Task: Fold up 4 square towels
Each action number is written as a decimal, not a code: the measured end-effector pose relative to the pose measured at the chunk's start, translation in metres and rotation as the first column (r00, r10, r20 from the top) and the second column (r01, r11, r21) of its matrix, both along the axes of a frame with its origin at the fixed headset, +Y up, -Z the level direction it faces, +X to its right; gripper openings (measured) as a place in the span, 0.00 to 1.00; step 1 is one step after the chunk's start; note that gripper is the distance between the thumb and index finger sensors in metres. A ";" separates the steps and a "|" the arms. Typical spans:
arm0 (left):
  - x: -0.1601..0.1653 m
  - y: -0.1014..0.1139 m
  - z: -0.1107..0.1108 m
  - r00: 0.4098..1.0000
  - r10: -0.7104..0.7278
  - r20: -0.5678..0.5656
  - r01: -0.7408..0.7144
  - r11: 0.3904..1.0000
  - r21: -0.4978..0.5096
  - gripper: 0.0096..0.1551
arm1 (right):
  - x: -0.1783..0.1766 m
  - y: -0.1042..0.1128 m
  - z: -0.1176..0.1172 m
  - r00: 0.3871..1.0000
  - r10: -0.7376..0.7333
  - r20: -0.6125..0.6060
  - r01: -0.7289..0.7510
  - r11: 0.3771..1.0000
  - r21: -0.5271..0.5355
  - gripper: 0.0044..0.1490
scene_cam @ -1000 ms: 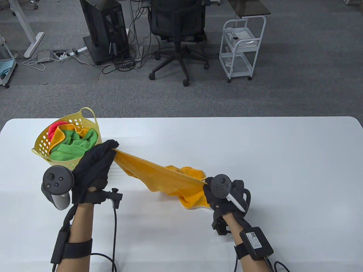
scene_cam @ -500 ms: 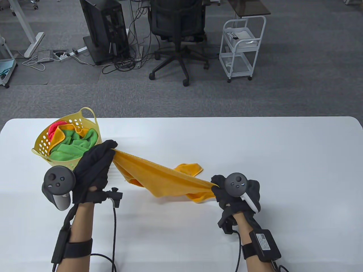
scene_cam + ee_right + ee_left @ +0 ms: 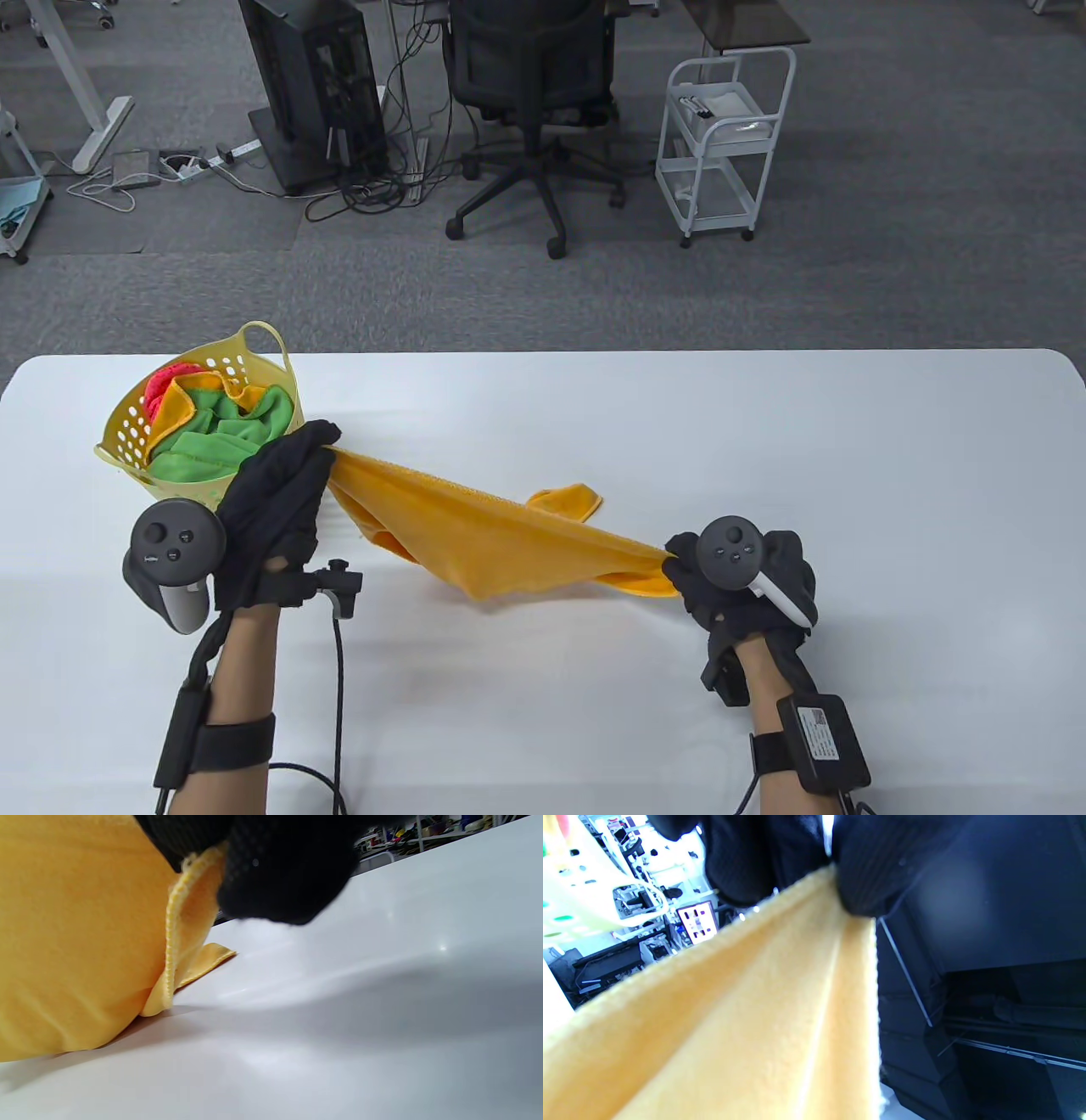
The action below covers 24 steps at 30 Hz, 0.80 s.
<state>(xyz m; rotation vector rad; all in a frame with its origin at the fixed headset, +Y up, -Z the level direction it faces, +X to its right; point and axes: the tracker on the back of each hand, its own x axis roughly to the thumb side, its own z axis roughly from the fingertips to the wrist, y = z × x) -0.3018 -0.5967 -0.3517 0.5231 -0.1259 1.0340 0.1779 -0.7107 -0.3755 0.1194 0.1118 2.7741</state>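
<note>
While the table view looks down on the white surface (image 3: 764,441), the left hand (image 3: 276,501) pinches one corner of an orange towel (image 3: 501,539) between curled fingers, and the right hand (image 3: 747,581) grips the opposite corner in a closed fist. That towel stretches between the two hands, its upper edge taut, its middle sagging toward the surface, and a loose corner lying on the surface on the far side of the span. Just beyond the left hand stands a yellow perforated basket (image 3: 127,424) that holds a green towel (image 3: 221,437), a second orange towel (image 3: 174,403) and a red towel (image 3: 161,382).

From the left wrist view, black gloved fingers (image 3: 869,870) close on the orange towel (image 3: 746,1018) at the top, and the cloth runs away from them toward the lower left in long folds. Part of the pale basket (image 3: 594,895) shows at the upper left.

From the right wrist view, gloved fingers (image 3: 280,874) clamp the stitched hem of the orange towel (image 3: 76,942), which hangs to their left; its lower folds touch the surface (image 3: 360,1005).
</note>
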 end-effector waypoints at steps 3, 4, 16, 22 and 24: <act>0.001 0.001 0.000 1.000 -0.016 -0.002 0.016 1.000 0.001 0.18 | 0.005 0.000 0.000 0.999 -0.014 0.033 0.014 1.000 0.006 0.28; 0.001 0.001 0.000 1.000 -0.017 -0.009 0.017 1.000 0.000 0.18 | 0.008 0.002 0.000 0.998 -0.051 0.044 0.050 0.999 0.020 0.28; -0.017 0.062 0.012 0.988 -0.135 -0.069 0.133 0.990 -0.035 0.18 | 0.052 0.132 0.029 0.926 -0.375 0.040 0.356 0.905 0.232 0.23; -0.011 0.110 0.027 0.985 -0.172 -0.022 0.172 0.985 -0.017 0.19 | 0.061 0.233 0.066 0.942 -0.334 0.025 0.297 0.866 0.403 0.26; -0.008 0.119 0.026 0.985 -0.173 -0.005 0.173 0.985 -0.001 0.19 | 0.065 0.254 0.073 0.940 -0.339 0.029 0.293 0.852 0.433 0.27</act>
